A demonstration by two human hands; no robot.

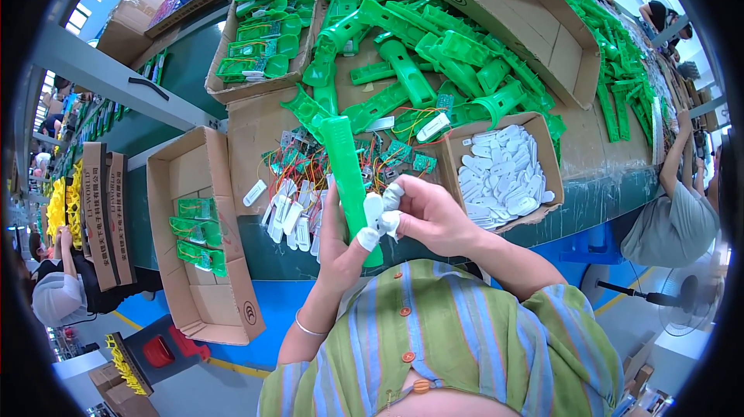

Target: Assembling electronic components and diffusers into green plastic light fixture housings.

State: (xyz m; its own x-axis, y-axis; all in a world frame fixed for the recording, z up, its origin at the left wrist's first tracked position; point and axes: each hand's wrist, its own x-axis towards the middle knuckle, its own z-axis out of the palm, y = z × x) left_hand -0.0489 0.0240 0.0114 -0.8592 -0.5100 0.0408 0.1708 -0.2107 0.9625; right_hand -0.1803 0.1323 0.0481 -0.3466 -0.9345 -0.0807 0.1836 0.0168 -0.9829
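From my end I count two hands, one left [337,250] and one right [434,219], with one green housing [346,177] and one white part [373,208] between them. By the workbench's near edge I get two cartons: the left one [203,308] holds three green board-fitted pieces [200,231], while the right one [535,215] has more white pieces [500,169] than I can count. Toward the far edge I see one large tilted carton [535,29].
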